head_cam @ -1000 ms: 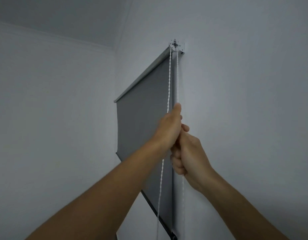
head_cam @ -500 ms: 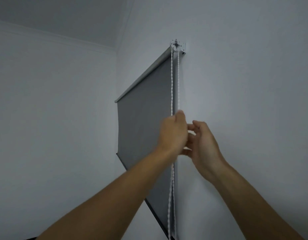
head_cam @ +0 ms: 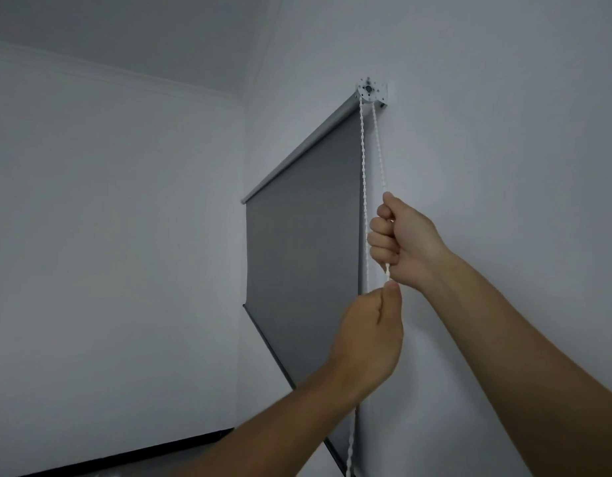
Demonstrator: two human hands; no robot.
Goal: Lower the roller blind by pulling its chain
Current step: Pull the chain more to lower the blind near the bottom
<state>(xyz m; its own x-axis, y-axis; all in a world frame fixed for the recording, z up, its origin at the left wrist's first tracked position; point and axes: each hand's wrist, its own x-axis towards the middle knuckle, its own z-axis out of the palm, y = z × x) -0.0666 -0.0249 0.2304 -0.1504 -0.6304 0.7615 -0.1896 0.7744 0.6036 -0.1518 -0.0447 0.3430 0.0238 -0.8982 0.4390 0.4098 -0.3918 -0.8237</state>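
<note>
White wall [head_cam: 504, 132]; hands [head_cam: 406, 235] gripping blind chain [head_cam: 362, 160]

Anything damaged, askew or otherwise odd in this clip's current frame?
Nothing stands out. The grey blind hangs flat from its tube, the bracket sits on the wall, and the bead chain runs unbroken into the right hand and left hand.

hands [head_cam: 383, 287] swapped: r above, l below
</note>
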